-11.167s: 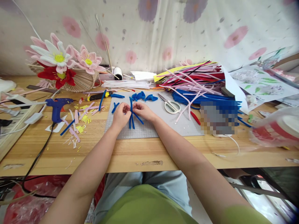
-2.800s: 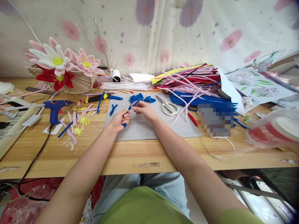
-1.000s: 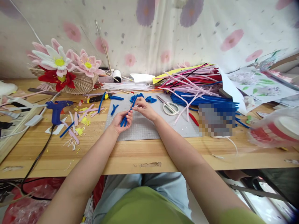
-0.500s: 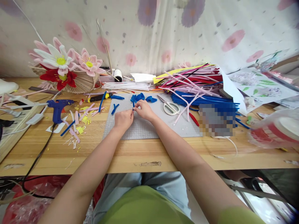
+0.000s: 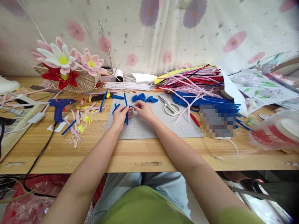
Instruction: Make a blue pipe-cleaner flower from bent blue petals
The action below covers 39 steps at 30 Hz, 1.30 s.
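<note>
Between the fingers of my left hand (image 5: 121, 116) is a blue pipe cleaner (image 5: 126, 100), its length running away from me above and below the grip. My right hand (image 5: 143, 109) pinches the end of a short blue piece that reaches across from the left fingers; whether the two pieces are joined I cannot tell. Both hands are over the grey cutting mat (image 5: 144, 132). Just beyond them lie curled blue pipe-cleaner shapes (image 5: 140, 97). A small blue forked piece (image 5: 115, 108) sits left of my left hand, and a folded blue piece (image 5: 118, 97) is behind it.
Scissors (image 5: 172, 108) rest right of my hands, near a bundle of blue pipe cleaners (image 5: 196, 100). At left are a glue gun (image 5: 59, 109), a utility knife (image 5: 100, 97) and pink and yellow scraps. Finished flowers (image 5: 63, 62) stand at the back left; a bagged cup (image 5: 277, 130) is far right.
My hands have moved slightly apart. The left hand has turned and opened out its lower fingers, and the blue pipe cleaner now stands out left of the right hand, with a crosswise piece between the hands.
</note>
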Motion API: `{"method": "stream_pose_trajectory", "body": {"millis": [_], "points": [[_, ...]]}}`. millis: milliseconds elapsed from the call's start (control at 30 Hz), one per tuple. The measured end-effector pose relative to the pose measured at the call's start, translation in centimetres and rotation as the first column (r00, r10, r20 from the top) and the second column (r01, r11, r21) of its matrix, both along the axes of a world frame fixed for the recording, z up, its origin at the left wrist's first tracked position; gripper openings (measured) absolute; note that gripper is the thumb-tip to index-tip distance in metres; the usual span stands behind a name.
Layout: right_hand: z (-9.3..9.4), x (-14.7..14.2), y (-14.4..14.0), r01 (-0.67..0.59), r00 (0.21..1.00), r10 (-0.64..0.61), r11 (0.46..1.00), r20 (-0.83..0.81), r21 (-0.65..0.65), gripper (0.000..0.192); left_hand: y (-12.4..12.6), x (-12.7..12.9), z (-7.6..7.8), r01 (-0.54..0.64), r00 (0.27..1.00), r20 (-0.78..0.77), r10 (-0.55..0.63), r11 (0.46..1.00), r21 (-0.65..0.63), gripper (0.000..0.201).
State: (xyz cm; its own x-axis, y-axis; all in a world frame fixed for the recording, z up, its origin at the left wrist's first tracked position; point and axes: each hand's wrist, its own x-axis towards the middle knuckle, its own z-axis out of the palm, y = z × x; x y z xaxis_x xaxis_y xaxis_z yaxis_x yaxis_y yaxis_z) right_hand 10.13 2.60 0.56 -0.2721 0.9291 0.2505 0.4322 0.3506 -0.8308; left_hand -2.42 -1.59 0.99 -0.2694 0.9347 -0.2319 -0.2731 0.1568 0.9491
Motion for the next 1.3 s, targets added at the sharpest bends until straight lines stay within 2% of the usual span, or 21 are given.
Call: {"method": "stream_pose_trajectory", "body": {"millis": [67, 133, 200, 267, 367, 600, 700, 833, 900, 1067, 1167, 1300], "points": [[0.1, -0.2, -0.2, -0.029, 0.998, 0.028, 0.999, -0.057, -0.014, 0.011, -0.2, 0.0, 0.4, -0.004, 0.999, 0.043, 0.004, 1.000, 0.002, 0.013], [0.1, -0.4, -0.3, -0.116, 0.984, 0.104, 0.990, -0.145, -0.080, 0.012, -0.3, 0.1, 0.5, -0.039, 0.996, 0.076, 0.037, 0.999, 0.023, 0.011], [-0.1, -0.8, -0.4, -0.223, 0.956, 0.184, 0.962, -0.228, -0.156, 0.014, -0.2, 0.3, 0.5, -0.088, 0.991, 0.107, 0.084, 0.995, 0.038, 0.010], [-0.4, -1.3, -0.6, -0.276, 0.938, 0.220, 0.942, -0.267, -0.193, 0.015, 0.0, 0.6, 0.4, -0.131, 0.984, 0.128, 0.123, 0.990, 0.051, 0.011], [-0.7, -1.8, -1.0, -0.251, 0.947, 0.204, 0.952, -0.250, -0.176, 0.015, 0.3, 0.9, 0.1, -0.139, 0.983, 0.135, 0.128, 0.987, 0.078, 0.013], [-1.0, -1.9, -1.3, -0.167, 0.964, 0.129, 0.974, -0.233, -0.155, 0.014, 0.1, 1.0, -0.1, -0.063, 0.972, 0.231, 0.043, 0.995, 0.080, 0.015], [-1.1, -1.7, -1.0, -0.149, 0.956, 0.081, 0.962, -0.281, -0.229, 0.012, -0.1, 1.0, 0.3, -0.017, 0.984, 0.181, 0.005, 0.998, 0.065, 0.019], [-0.7, -0.6, -0.5, -0.251, 0.901, 0.054, 0.874, -0.431, -0.415, 0.014, -0.1, 0.0, 0.7, 0.135, 0.988, 0.069, -0.138, 0.990, 0.051, 0.020], [-0.3, 0.3, -0.2, -0.320, 0.882, 0.084, 0.829, -0.464, -0.459, 0.019, 0.0, -0.9, 0.8, 0.188, 0.982, -0.012, -0.187, 0.982, 0.033, 0.021], [0.1, 2.2, 0.4, -0.448, 0.863, 0.234, 0.765, -0.447, -0.463, 0.023, 0.1, -2.4, 0.5, 0.183, 0.965, -0.194, -0.176, 0.983, 0.019, 0.027], [0.2, 2.1, 0.3, -0.431, 0.871, 0.232, 0.784, -0.433, -0.447, 0.023, 0.1, -2.3, 0.5, 0.215, 0.962, -0.182, -0.204, 0.976, 0.044, 0.030], [0.7, 1.2, -0.2, -0.369, 0.873, 0.169, 0.843, -0.458, -0.391, 0.024, 0.3, -1.9, 0.3, 0.071, 0.991, -0.122, -0.057, 0.991, 0.112, 0.035]]}}
